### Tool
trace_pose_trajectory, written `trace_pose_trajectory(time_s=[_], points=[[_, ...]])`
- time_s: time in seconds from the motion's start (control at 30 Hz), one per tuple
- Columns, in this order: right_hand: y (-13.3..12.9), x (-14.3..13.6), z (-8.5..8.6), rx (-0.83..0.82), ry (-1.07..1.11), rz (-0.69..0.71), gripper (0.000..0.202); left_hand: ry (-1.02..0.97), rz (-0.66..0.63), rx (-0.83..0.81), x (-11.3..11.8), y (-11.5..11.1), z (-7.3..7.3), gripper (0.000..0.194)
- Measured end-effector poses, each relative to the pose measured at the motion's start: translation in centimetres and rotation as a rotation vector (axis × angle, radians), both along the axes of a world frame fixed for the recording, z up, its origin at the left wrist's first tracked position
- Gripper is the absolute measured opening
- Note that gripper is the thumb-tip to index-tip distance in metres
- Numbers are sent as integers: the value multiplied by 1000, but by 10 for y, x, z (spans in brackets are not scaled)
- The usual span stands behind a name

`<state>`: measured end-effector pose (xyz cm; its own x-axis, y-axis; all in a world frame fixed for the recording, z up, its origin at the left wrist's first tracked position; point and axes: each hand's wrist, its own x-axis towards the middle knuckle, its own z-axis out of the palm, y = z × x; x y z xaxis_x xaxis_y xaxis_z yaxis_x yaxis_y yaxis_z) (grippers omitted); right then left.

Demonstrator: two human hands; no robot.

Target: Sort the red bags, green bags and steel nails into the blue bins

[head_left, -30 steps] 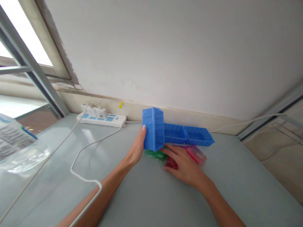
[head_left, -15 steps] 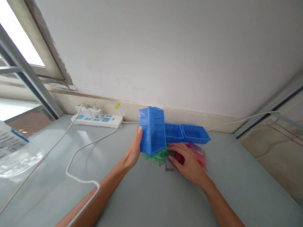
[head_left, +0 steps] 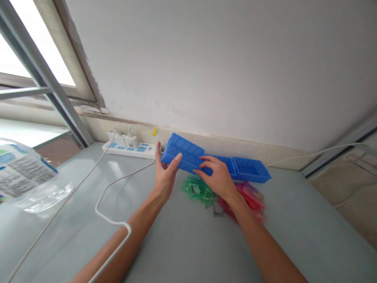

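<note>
My left hand (head_left: 166,173) grips the left end of a blue plastic bin (head_left: 185,151), which is lifted and tilted above the table. The fingers of my right hand (head_left: 216,175) are on the same bin's right end. Two more blue bins stand in a row against the wall, the rightmost one (head_left: 251,170) in full view and the other partly behind my right hand. Below the held bin lie green plastic packets (head_left: 198,190). Red and pink packets (head_left: 255,200) lie by my right wrist, and small metal pieces (head_left: 218,212) lie between the two heaps.
A white power strip (head_left: 129,150) with plugs lies along the wall at the left. Its white cable (head_left: 101,212) loops over the table and my left forearm. At the far left is a clear plastic bottle (head_left: 32,177). Metal frame posts stand on both sides.
The held bin has turned from upright to a sideways tilt. My right hand has risen from the packets and metal pieces onto the bin. More of the green heap shows. The camera view has shifted slightly.
</note>
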<state>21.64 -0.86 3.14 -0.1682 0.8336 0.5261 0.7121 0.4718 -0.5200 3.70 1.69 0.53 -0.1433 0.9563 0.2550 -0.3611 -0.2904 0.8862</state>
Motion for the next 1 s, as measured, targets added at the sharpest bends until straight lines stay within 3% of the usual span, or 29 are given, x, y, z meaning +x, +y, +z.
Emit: trace_pose_trajectory(time_s=[0.07, 0.17, 0.3, 0.43, 0.53, 0.63, 0.73, 0.87, 1.0], points=[[16, 0, -5, 10, -70, 0, 7, 41, 203, -16, -9, 8, -4, 86], [30, -2, -10, 9, -251, 51, 6, 415, 365, 106, -19, 13, -10, 48], [31, -7, -17, -4, -403, 10, 12, 966, 366, 334, -15, 3, -15, 30], [20, 6, -15, -19, -296, 11, 25, 1305, 341, 482, -6, -10, -13, 25], [12, 38, -8, 29, -185, -55, 26, 1361, 234, 544, -2, -13, -11, 29], [6, 83, -6, 29, -147, -271, 30, 1333, 60, 546, 2, -12, -13, 34], [0, 125, -15, -89, -202, -441, 43, 1269, -23, 506, 7, -9, -13, 36], [-10, 151, -33, -248, -218, -344, 47, 1226, -99, 498, 10, -6, -7, 37], [-26, 152, -30, -85, -140, -300, 38, 1248, -100, 510, 10, -1, -2, 39]])
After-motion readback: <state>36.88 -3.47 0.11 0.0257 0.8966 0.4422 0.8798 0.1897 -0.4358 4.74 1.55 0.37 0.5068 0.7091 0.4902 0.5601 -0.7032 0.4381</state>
